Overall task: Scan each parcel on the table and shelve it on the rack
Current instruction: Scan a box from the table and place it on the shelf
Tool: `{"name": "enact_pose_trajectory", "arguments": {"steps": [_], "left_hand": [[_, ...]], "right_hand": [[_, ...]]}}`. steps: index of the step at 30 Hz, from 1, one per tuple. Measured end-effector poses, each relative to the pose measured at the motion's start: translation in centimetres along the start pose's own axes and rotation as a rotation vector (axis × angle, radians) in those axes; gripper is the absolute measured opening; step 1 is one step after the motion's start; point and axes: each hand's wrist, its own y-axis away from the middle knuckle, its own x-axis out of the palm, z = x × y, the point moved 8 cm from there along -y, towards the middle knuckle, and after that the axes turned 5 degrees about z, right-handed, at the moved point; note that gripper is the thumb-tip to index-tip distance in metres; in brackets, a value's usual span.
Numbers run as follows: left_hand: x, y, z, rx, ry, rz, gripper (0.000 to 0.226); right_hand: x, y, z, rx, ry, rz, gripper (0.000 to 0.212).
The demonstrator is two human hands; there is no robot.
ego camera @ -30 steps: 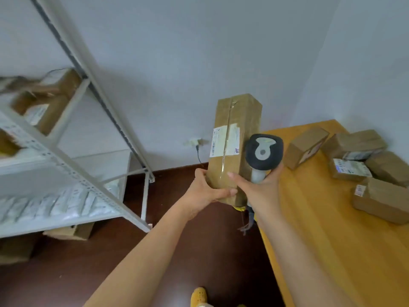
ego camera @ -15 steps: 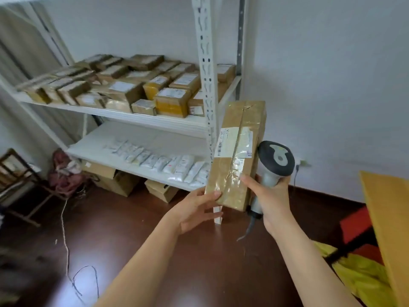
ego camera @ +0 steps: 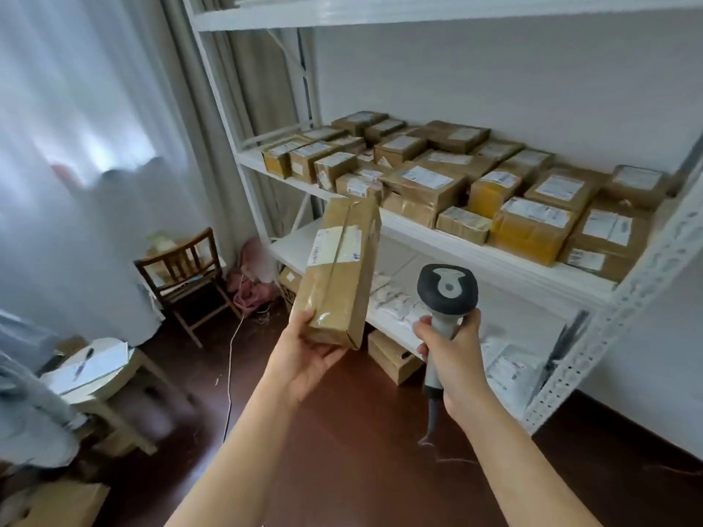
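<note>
My left hand (ego camera: 310, 357) had its fingers curled round the bottom of the long parcel (ego camera: 339, 271), its far end pointing at the rack (ego camera: 494, 256), right hand (ego camera: 454, 359) gripping the scanner (ego camera: 447, 289).

No legible text. Long parcel (ego camera: 339, 271) has white label w/ barcode + small print, too blurred to read. Shelved boxes (ego camera: 532, 222) on rack (ego camera: 494, 256) carry white labels, print unreadable. Scanner (ego camera: 447, 289) head: grey emblem, no lettering made out.
</note>
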Motion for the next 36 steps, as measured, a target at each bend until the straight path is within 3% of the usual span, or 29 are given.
{"name": "enact_pose_trajectory", "arguments": {"steps": [11, 18, 22, 29, 36], "left_hand": [[-9.8, -15.1, -20.6, 0.203, 0.069, -0.247, 0.041], [-17.1, -23.0, -32.7, 0.277, 0.118, -0.372, 0.049], [-19.3, -29.9, -38.1, 0.264, 0.118, -0.358, 0.049], [-18.1, -42.9, -48.2, 0.209, 0.07, -0.267, 0.047], [-12.8, -56.1, -54.3, 0.202, -0.064, -0.234, 0.057]], "right_hand": [[23.4, -21.1, 1.0, 0.011, -0.042, 0.198, 0.049], [36.4, -31.1, 2.8, -0.051, 0.132, 0.249, 0.052], [42.5, -36.0, 2.5, -0.066, 0.23, 0.267, 0.048], [47.8, -43.8, 3.9, -0.003, 0.281, 0.133, 0.047], [47.0, -51.5, 5.2, 0.106, 0.254, 0.044, 0.053]]}}
